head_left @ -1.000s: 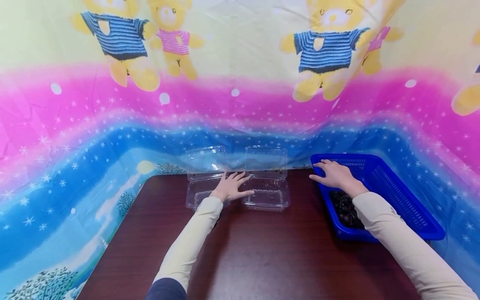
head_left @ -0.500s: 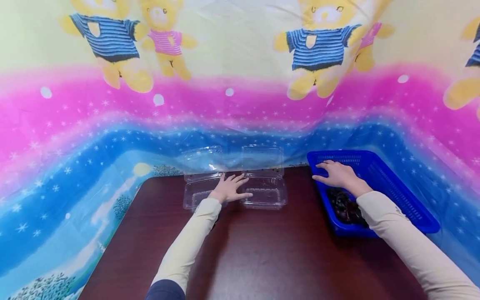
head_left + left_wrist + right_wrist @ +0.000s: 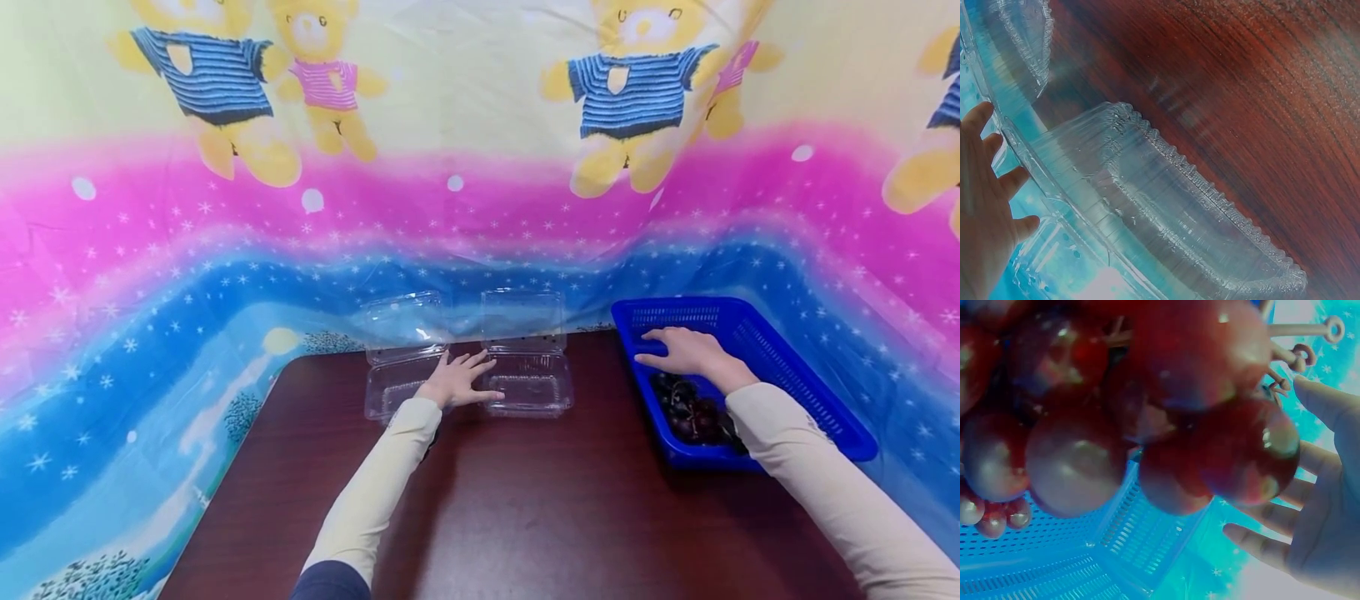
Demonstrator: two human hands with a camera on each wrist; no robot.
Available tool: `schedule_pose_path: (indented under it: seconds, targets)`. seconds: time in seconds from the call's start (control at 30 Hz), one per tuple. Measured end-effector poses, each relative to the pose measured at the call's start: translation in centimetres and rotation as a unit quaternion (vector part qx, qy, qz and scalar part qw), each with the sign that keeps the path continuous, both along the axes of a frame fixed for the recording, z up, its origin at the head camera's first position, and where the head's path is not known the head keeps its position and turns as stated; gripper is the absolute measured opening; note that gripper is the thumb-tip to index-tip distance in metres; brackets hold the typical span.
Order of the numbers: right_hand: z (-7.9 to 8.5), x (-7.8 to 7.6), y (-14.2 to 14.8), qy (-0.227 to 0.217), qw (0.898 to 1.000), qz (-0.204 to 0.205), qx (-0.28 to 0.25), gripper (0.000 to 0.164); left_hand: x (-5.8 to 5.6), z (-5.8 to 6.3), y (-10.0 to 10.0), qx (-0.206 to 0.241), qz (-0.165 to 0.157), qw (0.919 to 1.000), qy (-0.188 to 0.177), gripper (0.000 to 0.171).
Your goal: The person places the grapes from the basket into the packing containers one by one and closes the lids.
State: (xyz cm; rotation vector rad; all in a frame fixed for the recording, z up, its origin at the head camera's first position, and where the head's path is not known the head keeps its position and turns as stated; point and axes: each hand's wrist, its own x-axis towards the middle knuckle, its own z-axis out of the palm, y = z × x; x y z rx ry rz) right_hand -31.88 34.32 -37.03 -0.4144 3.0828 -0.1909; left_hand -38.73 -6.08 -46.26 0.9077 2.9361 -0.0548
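Two clear plastic clamshell boxes stand at the table's far edge with their lids up: a left box (image 3: pixel 393 392) and a right box (image 3: pixel 528 387). My left hand (image 3: pixel 456 379) is spread over the gap between them, fingers straight, thumb overlapping the right box. Dark red grapes (image 3: pixel 693 417) lie in the near left part of a blue plastic basket (image 3: pixel 825 417). Over that basket, beyond the grapes, hovers my right hand (image 3: pixel 686 350), its fingers extended and holding nothing. In the right wrist view its fingers (image 3: pixel 1260 544) appear beside the grapes and their bare stem ends.
The dark brown wooden table (image 3: pixel 517 508) stretches in front of the boxes. A cloth (image 3: pixel 450 225) printed with bears and snowflakes hangs right behind the table and round its sides.
My right hand has drifted right, from the basket's left rim further in over it, uncovering more of the grapes. The left hand holds its place by the boxes; the head view has shifted slightly.
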Motion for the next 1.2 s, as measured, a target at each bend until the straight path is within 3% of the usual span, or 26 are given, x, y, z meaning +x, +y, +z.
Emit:
schedule_pose_path:
  seconds: [0.27,0.87,1.2]
  targets:
    - [-0.1,0.6,0.7,-0.027,1.0,0.01,-0.001,0.067,-0.4,-0.3,0.1,0.004,-0.001,1.0,0.007,0.087]
    - [-0.5,2.2,1.5,-0.117,0.993,0.011,0.014,0.079,0.2,-0.4,0.0,0.008,-0.009,0.9998,0.017,0.093]
    - [-0.5,2.9,1.9,-0.147,0.988,0.043,-0.013,0.073,0.5,-0.4,0.1,0.005,-0.003,0.9999,0.012,0.09]
